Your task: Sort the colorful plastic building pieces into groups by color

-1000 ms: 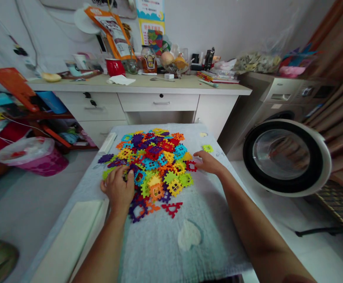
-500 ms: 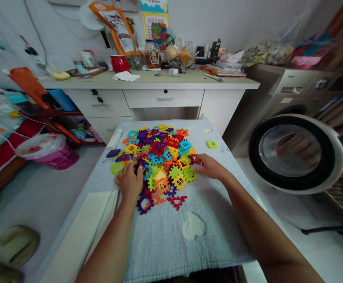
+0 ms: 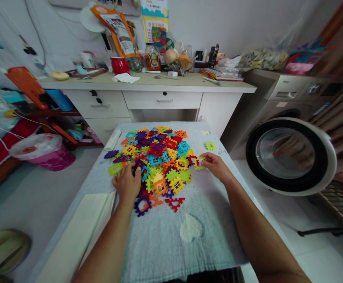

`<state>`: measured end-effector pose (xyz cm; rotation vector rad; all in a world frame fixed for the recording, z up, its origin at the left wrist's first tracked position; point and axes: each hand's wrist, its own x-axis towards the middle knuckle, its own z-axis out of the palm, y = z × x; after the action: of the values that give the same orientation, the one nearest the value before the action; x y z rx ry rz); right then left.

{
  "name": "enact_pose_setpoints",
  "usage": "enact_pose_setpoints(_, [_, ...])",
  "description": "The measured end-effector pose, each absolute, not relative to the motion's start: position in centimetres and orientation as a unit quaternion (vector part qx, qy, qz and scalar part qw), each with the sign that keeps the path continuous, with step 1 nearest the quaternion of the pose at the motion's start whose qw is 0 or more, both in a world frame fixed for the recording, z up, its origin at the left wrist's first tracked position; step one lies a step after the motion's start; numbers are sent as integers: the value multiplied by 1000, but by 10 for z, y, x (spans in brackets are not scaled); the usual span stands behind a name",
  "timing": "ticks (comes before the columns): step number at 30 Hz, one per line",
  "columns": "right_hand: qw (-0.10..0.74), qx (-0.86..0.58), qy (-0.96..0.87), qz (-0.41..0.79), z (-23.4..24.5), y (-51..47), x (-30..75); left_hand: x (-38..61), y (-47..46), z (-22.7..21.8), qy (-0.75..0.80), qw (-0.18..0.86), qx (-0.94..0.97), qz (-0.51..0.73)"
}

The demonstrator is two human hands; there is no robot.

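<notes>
A heap of colourful plastic interlocking building pieces (image 3: pixel 159 157) lies on the cloth-covered table (image 3: pixel 218 220). At the heap's right edge my right hand (image 3: pixel 217 167) pinches a lime-green building piece (image 3: pixel 199 162) between thumb and fingers. My left hand (image 3: pixel 127 181) rests against the heap's near left side, its fingers over dark purple pieces; whether it grips one is hidden. Just in front of the heap lies a red triangular piece (image 3: pixel 175 204). Another lime-green piece (image 3: pixel 210 146) sits apart, beyond my right hand.
Behind the table stands a white desk (image 3: pixel 165 98) with jars, a red mug (image 3: pixel 120 65) and a glass bowl on top. To the right is a washing machine with its round door (image 3: pixel 290 155) open. A pink bin (image 3: pixel 49 155) stands on the floor at left.
My right hand has drawn slightly away to the right from the heap, and a lime-green piece now shows in its fingers. My left hand has stayed at the heap's left side.
</notes>
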<state>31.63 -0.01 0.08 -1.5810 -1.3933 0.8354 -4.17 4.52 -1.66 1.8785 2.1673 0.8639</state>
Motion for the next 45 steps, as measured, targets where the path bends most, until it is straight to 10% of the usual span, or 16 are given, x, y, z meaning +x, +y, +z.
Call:
enact_pose_setpoints(7, [390, -779, -490, 34, -6, 22, 364, -42, 46, -17, 720, 66, 627, 288])
enact_pose_setpoints(45, [280, -748, -601, -20, -37, 19, 376, -42, 47, -15, 721, 70, 637, 264])
